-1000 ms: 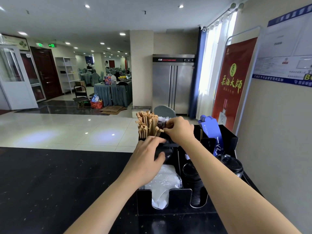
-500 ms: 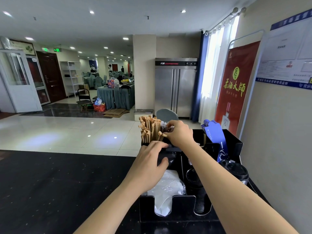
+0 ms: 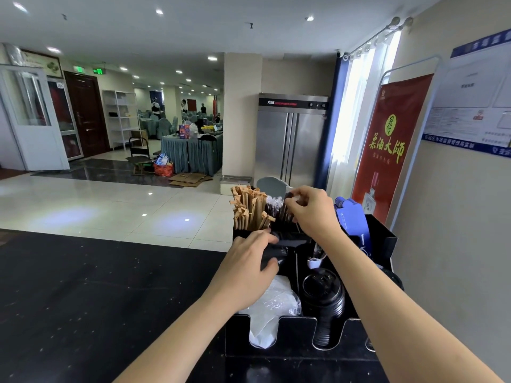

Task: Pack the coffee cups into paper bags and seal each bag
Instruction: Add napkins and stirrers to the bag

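**Reaching into the organiser for a wrapped straw, no cup or bag yet in view**

Standing by the black worktop (image 3: 83,299), I see one view only, from the person's head. Both hands work at the black organiser (image 3: 298,335) set at the worktop's right end. The right hand (image 3: 312,211) has its fingers curled, pinching at the dark wrapped straws (image 3: 276,210) that stand just beside the brown paper-wrapped sticks (image 3: 249,208). The left hand (image 3: 246,269) grips the organiser's middle divider, thumb on the near side, fingers over the far side, seemingly steadying it. A stack of black cup lids (image 3: 323,297) and a clear plastic bundle (image 3: 273,302) lie in the front compartments. Coffee cups and paper bags do not show anywhere in the frame.

My reading: this is gathering of extras, ahead of the packing proper. Next, one straw needs drawing straight up, free of its neighbours.

Against half a second ago, the right hand sits a little higher over the straws; the left hand holds the same spot.
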The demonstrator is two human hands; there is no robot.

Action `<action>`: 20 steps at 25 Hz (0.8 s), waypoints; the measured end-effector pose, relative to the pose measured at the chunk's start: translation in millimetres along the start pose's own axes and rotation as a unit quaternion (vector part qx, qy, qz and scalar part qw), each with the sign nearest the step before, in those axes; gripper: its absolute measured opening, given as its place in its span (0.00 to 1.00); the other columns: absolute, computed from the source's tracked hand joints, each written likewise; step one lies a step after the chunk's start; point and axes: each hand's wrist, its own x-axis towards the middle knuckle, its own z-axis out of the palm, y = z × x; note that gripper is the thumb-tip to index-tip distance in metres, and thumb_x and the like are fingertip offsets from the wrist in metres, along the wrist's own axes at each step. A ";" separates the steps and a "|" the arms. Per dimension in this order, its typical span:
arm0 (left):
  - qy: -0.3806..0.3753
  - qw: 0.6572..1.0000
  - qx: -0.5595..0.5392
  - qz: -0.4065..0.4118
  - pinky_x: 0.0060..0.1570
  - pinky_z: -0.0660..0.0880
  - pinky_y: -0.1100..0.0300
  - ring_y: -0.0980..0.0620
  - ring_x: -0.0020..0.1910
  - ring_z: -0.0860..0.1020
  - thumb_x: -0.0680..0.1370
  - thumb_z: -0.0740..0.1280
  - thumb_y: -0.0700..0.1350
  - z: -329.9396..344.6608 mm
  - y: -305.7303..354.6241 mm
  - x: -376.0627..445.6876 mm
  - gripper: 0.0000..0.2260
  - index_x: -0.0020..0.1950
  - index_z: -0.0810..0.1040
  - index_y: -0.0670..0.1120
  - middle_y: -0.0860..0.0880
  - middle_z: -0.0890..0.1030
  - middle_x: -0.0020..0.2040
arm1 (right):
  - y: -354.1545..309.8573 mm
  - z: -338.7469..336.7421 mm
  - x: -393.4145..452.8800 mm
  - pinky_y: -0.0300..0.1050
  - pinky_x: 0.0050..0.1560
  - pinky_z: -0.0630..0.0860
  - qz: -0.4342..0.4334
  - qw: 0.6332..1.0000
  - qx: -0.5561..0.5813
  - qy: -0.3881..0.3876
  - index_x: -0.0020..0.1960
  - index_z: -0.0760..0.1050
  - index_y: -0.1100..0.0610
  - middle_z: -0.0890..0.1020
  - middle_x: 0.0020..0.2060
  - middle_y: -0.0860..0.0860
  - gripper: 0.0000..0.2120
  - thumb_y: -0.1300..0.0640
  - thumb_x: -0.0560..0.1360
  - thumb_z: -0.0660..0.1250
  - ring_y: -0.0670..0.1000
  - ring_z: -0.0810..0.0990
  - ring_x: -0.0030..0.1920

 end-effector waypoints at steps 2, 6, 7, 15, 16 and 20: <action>0.008 1.000 -0.012 0.005 0.61 0.70 0.59 0.55 0.63 0.69 0.82 0.63 0.48 -1.2 2.6 -0.2 0.17 0.71 0.71 0.54 0.61 0.71 0.70 | -2.6 -7.3 -0.4 0.49 0.42 0.81 0.004 1.000 0.020 -0.003 0.47 0.81 0.51 0.84 0.35 0.51 0.01 0.56 0.77 0.72 0.55 0.85 0.38; 0.029 0.999 -0.026 0.018 0.59 0.72 0.59 0.56 0.60 0.71 0.82 0.63 0.47 -4.2 12.6 4.4 0.15 0.70 0.73 0.55 0.60 0.75 0.64 | -6.4 -20.7 -3.3 0.38 0.34 0.75 -0.017 0.999 0.020 -0.018 0.44 0.84 0.52 0.83 0.30 0.48 0.03 0.54 0.76 0.75 0.45 0.81 0.31; 0.029 0.999 -0.028 0.021 0.58 0.73 0.59 0.57 0.59 0.71 0.82 0.63 0.48 -4.4 14.8 5.7 0.15 0.69 0.73 0.55 0.59 0.75 0.63 | -7.6 -23.2 -3.9 0.36 0.33 0.74 -0.020 0.999 0.011 -0.022 0.44 0.85 0.54 0.81 0.27 0.48 0.04 0.55 0.76 0.74 0.43 0.79 0.29; 0.094 0.995 -0.040 -0.004 0.38 0.70 0.69 0.62 0.41 0.77 0.83 0.63 0.46 -3.7 26.5 28.3 0.14 0.68 0.75 0.51 0.58 0.80 0.48 | -5.5 -28.7 -8.4 0.38 0.35 0.82 -0.021 0.998 0.018 -0.053 0.52 0.86 0.52 0.84 0.29 0.49 0.08 0.60 0.79 0.69 0.43 0.83 0.29; 0.102 0.994 -0.042 -0.009 0.37 0.70 0.68 0.62 0.39 0.76 0.83 0.62 0.46 -3.0 28.2 31.4 0.14 0.69 0.75 0.50 0.57 0.80 0.47 | -4.1 -29.2 -9.5 0.40 0.38 0.83 -0.025 0.998 0.017 -0.048 0.54 0.86 0.52 0.84 0.30 0.50 0.09 0.60 0.79 0.69 0.43 0.83 0.30; 0.117 0.992 -0.050 -0.012 0.40 0.76 0.58 0.59 0.36 0.77 0.84 0.63 0.46 -0.3 33.3 40.5 0.15 0.71 0.74 0.50 0.54 0.82 0.48 | -2.6 -36.9 -12.6 0.44 0.43 0.83 -0.035 0.998 0.040 -0.030 0.57 0.85 0.54 0.84 0.30 0.48 0.09 0.58 0.80 0.69 0.44 0.83 0.30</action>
